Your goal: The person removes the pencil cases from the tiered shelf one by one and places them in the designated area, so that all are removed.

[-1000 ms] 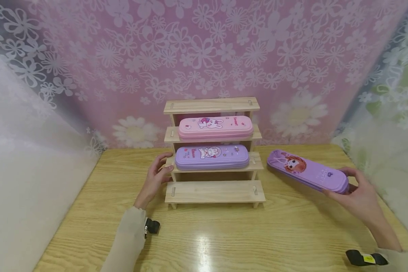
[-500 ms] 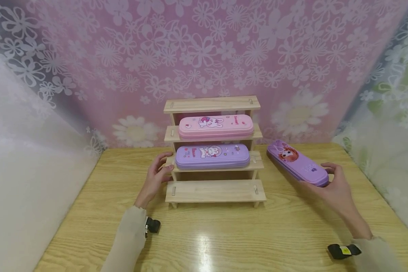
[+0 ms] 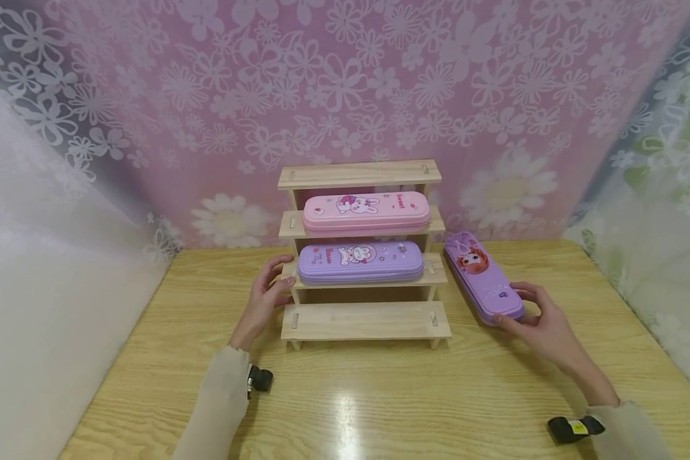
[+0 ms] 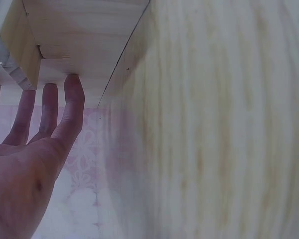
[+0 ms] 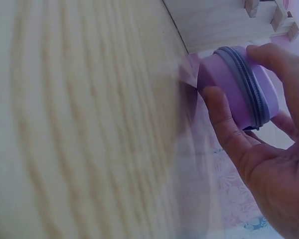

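Your right hand (image 3: 543,326) pinches the case (image 3: 483,278) at its 5 o'clock end; left hand (image 3: 264,297), fingers straight, steadies the rack (image 3: 365,319); keep the case level.

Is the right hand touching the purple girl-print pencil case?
Touching. The right wrist view shows the right hand with thumb and fingers pinching the end of the purple pencil case; the head view agrees.

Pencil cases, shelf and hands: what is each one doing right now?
pink pencil case: zipped, lying on second step.
purple bunny case: zipped, lying on third step.
purple girl case: zipped, gripped at near end.
wooden shelf: upright, bottom step bare.
left hand: fingers straight, touching shelf side.
right hand: holding girl case.
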`<state>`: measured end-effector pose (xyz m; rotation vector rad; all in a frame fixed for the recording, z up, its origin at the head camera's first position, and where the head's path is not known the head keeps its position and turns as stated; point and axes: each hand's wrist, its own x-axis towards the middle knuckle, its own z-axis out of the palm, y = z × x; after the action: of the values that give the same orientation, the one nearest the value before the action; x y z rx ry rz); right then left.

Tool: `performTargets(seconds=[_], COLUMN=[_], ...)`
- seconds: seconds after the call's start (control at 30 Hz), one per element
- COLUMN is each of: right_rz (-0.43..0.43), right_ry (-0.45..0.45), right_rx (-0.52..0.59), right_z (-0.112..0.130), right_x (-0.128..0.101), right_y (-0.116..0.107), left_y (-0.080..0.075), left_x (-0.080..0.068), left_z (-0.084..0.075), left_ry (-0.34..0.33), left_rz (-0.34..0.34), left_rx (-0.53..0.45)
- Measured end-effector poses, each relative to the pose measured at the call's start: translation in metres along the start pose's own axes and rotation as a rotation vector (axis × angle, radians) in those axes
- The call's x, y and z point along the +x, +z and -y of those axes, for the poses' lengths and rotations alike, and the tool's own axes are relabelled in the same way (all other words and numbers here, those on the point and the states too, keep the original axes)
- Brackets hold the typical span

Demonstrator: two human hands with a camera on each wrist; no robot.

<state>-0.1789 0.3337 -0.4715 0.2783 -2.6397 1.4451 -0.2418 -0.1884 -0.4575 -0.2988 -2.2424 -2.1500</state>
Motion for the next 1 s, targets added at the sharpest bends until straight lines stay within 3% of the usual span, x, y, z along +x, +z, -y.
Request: performTargets(seconds=[0.27, 0.63, 0.8, 1.0], right_rz=[0.042, 0.126, 0.097, -0.007], right_ry=[0.018, 0.152, 0.105, -0.004], right_rx=[-0.074, -0.111, -0.234, -0.341], right_z=[0.001, 0.004, 0.004, 0.01], right_x=[-0.001, 0.002, 0.002, 0.001], right_y=[0.003, 0.005, 0.0, -0.008], left_y=[0.0, -0.001, -0.001, -0.001], left_x=[0.001, 0.001, 0.0, 0.001], left_z=[0.003, 0.005, 0.004, 0.004], left_ry=[0.0, 0.005, 0.011, 0.012], left_rz=[-0.002, 0.001, 0.001, -0.01], left_rx=[0.008, -0.006, -0.002, 0.003])
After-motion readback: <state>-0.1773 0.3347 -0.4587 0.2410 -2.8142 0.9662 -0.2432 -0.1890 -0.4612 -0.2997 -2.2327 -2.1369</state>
